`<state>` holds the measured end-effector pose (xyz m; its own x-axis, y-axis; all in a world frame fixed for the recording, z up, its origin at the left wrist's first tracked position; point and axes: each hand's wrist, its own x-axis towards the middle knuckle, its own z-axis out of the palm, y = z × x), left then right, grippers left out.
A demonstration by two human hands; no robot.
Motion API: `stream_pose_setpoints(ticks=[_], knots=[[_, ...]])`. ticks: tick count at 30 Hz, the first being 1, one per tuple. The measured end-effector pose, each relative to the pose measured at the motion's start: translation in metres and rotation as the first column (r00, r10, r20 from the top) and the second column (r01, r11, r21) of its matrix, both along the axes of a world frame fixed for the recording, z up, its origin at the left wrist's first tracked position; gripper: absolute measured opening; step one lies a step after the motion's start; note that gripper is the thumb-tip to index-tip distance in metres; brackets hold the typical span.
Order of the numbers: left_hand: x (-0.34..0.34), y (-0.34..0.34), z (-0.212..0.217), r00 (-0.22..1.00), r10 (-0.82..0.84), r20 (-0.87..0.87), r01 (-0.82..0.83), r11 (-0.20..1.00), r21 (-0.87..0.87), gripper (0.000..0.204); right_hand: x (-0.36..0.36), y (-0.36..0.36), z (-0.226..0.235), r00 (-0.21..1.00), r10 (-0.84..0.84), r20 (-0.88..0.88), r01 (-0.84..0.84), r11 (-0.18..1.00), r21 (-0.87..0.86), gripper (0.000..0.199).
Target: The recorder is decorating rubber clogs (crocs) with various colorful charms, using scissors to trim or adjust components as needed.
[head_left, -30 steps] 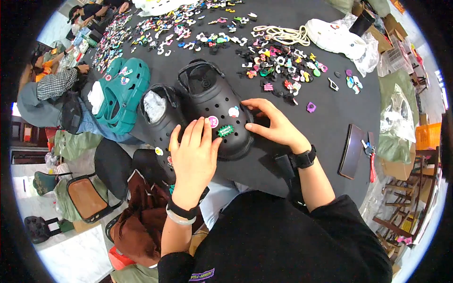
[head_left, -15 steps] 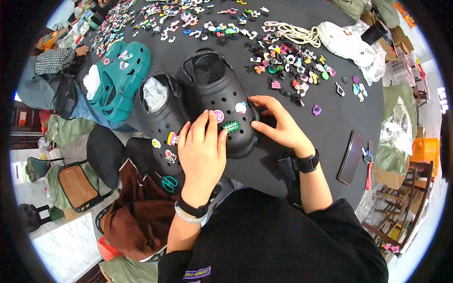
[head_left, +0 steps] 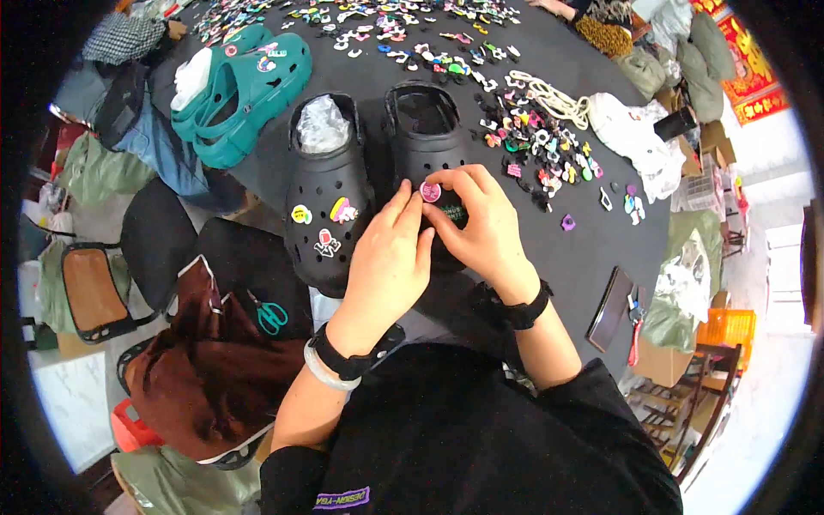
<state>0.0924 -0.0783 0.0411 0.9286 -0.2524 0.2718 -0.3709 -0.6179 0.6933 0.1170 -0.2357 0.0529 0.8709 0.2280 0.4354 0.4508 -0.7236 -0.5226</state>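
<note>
Two black clogs stand side by side on a dark table. The right black clog [head_left: 429, 150] is under both my hands, which hide much of its front. My right hand [head_left: 485, 227] is closed, thumb and forefinger gripping the rim of a round pink shoe charm [head_left: 430, 191] on its top. Flat against the same clog lies my left hand [head_left: 384, 253], its fingers stretched out with the tips just beside that charm. A green charm [head_left: 455, 212] shows partly beneath my right hand. On the left black clog [head_left: 330, 184] sit several colourful charms, and crumpled clear plastic [head_left: 323, 124] fills its opening.
Green clogs with charms [head_left: 249, 94] stand at the left. Loose charms [head_left: 549, 146] lie in a heap on the right, beside coiled cord [head_left: 549, 99] and a white clog [head_left: 631, 129]. A phone [head_left: 612, 309] lies near the table's right edge. Teal-handled scissors [head_left: 271, 318] rest on a chair.
My right hand has moved left from the clog's side onto the pink charm and pinches it. My left hand stays on the clog. The whole view has shifted.
</note>
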Motion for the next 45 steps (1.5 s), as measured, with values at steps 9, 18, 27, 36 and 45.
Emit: stream_pose_setpoints(ticks=[9,18,27,36,45], knots=[[-0.032,-0.027,-0.017,0.996,-0.077,-0.041,0.050,0.886,-0.461,0.052,0.003,-0.013,0.005,0.992,-0.066,-0.107,0.065,0.998,-0.010,0.024],[-0.078,0.133,-0.052,0.582,-0.776,-0.243,0.616,0.616,-0.492,0.046,-0.003,-0.024,0.001,0.992,-0.039,-0.117,0.053,0.991,0.126,0.017],[-0.113,0.281,-0.315,0.466,0.510,-0.723,-0.874,0.391,-0.287,0.032,-0.007,-0.030,-0.016,0.971,0.002,-0.238,0.078,0.942,0.326,0.021],[-0.106,0.224,-0.364,0.469,0.873,-0.132,-0.758,0.474,0.448,0.031,-0.008,-0.044,-0.029,0.985,-0.064,-0.158,0.110,0.947,0.303,0.023],[-0.138,0.333,-0.412,0.267,0.650,-0.711,-0.934,0.356,-0.026,0.043,0.001,-0.012,-0.030,0.995,-0.012,-0.096,0.039,0.960,0.278,0.021]])
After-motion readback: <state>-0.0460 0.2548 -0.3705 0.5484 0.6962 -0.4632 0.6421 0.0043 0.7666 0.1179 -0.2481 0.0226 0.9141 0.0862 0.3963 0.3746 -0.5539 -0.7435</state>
